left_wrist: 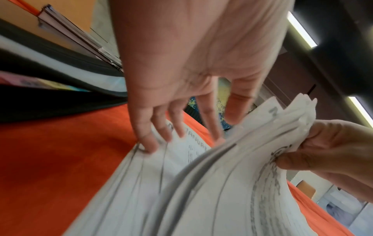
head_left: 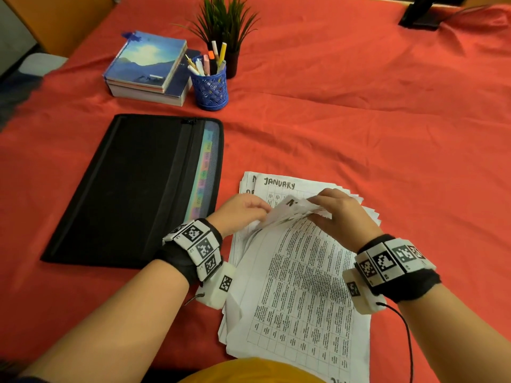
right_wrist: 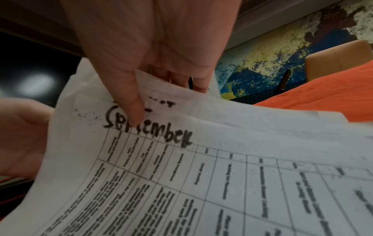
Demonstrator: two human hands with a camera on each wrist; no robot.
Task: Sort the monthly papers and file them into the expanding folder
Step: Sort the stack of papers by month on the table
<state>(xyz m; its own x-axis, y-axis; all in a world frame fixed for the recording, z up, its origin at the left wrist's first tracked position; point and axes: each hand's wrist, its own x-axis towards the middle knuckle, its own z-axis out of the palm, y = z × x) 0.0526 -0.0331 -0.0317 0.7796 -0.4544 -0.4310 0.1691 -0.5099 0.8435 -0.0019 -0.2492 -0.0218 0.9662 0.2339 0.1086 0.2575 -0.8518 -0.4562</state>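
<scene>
A black expanding folder point(head_left: 132, 189) lies flat to the left, its coloured tabs point(head_left: 203, 175) showing along the right edge. In front of me is a loose stack of printed papers point(head_left: 298, 286). A sheet headed JANUARY point(head_left: 279, 185) lies flat at the far end. My right hand point(head_left: 331, 208) pinches the lifted far edge of a bundle, thumb point(right_wrist: 131, 102) on a sheet headed September point(right_wrist: 149, 134). My left hand point(head_left: 243, 210) has its fingers point(left_wrist: 147, 140) straight and spread, tips touching the flat sheets point(left_wrist: 141, 175) under the lifted bundle point(left_wrist: 232, 183). The folder point(left_wrist: 50, 103) sits just left of it.
A pile of books point(head_left: 146, 70), a blue pen cup point(head_left: 211, 88) and a potted plant point(head_left: 224, 26) stand behind the folder. A black stand point(head_left: 420, 15) sits at the back right. A red cloth point(head_left: 359, 120) covers the table. A cable point(head_left: 406, 327) trails from my right wrist.
</scene>
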